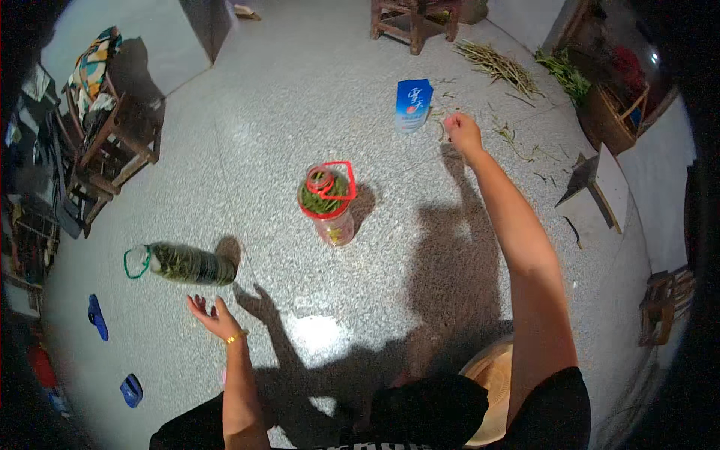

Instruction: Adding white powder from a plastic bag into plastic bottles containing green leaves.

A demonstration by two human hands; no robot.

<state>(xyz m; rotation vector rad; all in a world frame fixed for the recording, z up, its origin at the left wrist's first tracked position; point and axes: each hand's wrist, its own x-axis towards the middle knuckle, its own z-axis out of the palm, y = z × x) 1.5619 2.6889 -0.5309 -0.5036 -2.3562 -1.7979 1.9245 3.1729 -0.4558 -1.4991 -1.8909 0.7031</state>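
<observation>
My left hand (216, 319) is open, palm up with fingers apart, just below a clear plastic bottle (191, 264) packed with green leaves. That bottle has a green loop handle; whether it stands or lies I cannot tell. Near the middle of the floor stands a second clear bottle (335, 226), with a red handle and a red rim, green leaves filling its upper part. At the end of my outstretched right arm, my right hand (465, 135) has its fingers curled together; anything in them is too small to make out. Beside it is a blue and white package (413, 103).
Stripped stems (501, 67) and leafy bits are scattered at the far right, by a bunch of greens (564, 75) and a basket (611, 116). A wooden chair (124, 150) stands left, a stool (415, 22) at the back. Blue slippers (97, 316) lie left; a round basin (499, 390) sits near me.
</observation>
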